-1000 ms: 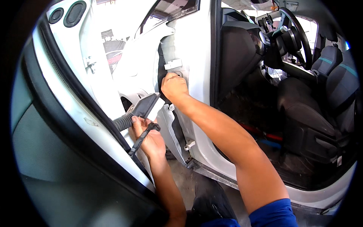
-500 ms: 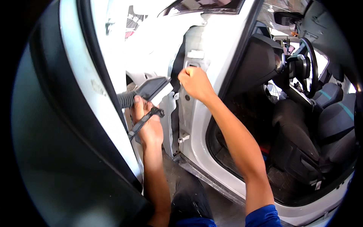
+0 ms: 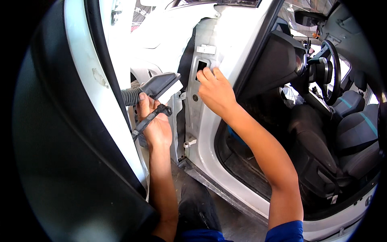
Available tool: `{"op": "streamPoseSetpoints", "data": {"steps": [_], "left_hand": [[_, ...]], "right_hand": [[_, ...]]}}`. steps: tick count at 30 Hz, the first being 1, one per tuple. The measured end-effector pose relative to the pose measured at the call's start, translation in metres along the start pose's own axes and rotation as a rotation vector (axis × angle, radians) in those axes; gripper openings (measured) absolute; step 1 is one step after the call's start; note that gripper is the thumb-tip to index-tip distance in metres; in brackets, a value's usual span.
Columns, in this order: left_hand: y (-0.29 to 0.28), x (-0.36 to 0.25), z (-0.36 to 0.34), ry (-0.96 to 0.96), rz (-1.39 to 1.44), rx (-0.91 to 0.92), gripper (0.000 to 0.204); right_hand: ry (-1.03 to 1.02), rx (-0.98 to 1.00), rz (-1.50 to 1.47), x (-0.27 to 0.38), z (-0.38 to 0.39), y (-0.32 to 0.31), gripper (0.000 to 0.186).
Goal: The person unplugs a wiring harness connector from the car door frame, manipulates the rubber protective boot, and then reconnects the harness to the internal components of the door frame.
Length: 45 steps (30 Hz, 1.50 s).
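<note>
My left hand (image 3: 156, 128) grasping ribbed grey boot (image 3: 155, 86) between car door (image 3: 76, 141) and white pillar (image 3: 201, 121). My right hand (image 3: 217, 93), fingers curled, at pillar's rectangular opening (image 3: 202, 65); can't tell whether it's gripping anything.

The scene is flooded with strong light at the upper left, where much detail is washed out; a dark banner (image 3: 141, 15) can be made out there; below, a strip of grey floor (image 3: 238, 228) is seen, scuffed and dull. At the right a car cabin is shown, its two seats (image 3: 356, 126) crossed by teal stripes; a steering wheel (image 3: 337, 68), dark dashboard (image 3: 278, 60) and rear-view mirror (image 3: 308, 18) are set beneath a grey roof lining (image 3: 354, 26); the far side window (image 3: 345, 70) is whitened by daylight.
</note>
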<state>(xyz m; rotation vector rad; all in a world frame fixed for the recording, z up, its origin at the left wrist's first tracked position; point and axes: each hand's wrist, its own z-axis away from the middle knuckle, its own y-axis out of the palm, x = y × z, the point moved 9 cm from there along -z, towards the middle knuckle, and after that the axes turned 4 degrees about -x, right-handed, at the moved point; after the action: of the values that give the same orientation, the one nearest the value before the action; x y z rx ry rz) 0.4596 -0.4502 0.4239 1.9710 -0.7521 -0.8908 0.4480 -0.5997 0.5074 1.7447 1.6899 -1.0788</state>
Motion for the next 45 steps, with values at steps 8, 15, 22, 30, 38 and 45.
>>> {"op": "streamPoseSetpoints", "data": {"steps": [8,15,22,30,38,45], "left_hand": [[-0.001,0.003,0.002,-0.003,-0.011,0.002,0.035],[-0.003,-0.004,0.000,0.024,-0.022,-0.038,0.032],[-0.008,-0.004,-0.008,0.023,-0.001,-0.001,0.029],[-0.013,-0.009,-0.011,0.041,0.034,-0.024,0.032],[-0.018,-0.010,-0.013,0.050,0.007,-0.075,0.037],[-0.033,-0.007,-0.017,0.024,-0.098,-0.156,0.035]], "right_hand": [[0.011,0.140,0.032,0.001,-0.027,0.051,0.009],[0.090,0.372,0.058,-0.004,-0.017,0.068,0.021],[0.078,0.749,-0.034,-0.008,-0.028,0.074,0.012],[0.207,0.589,-0.009,-0.010,-0.030,0.087,0.013],[0.069,0.647,0.103,-0.013,-0.017,0.117,0.015],[-0.159,0.989,0.070,-0.006,-0.042,0.097,0.023]]}}
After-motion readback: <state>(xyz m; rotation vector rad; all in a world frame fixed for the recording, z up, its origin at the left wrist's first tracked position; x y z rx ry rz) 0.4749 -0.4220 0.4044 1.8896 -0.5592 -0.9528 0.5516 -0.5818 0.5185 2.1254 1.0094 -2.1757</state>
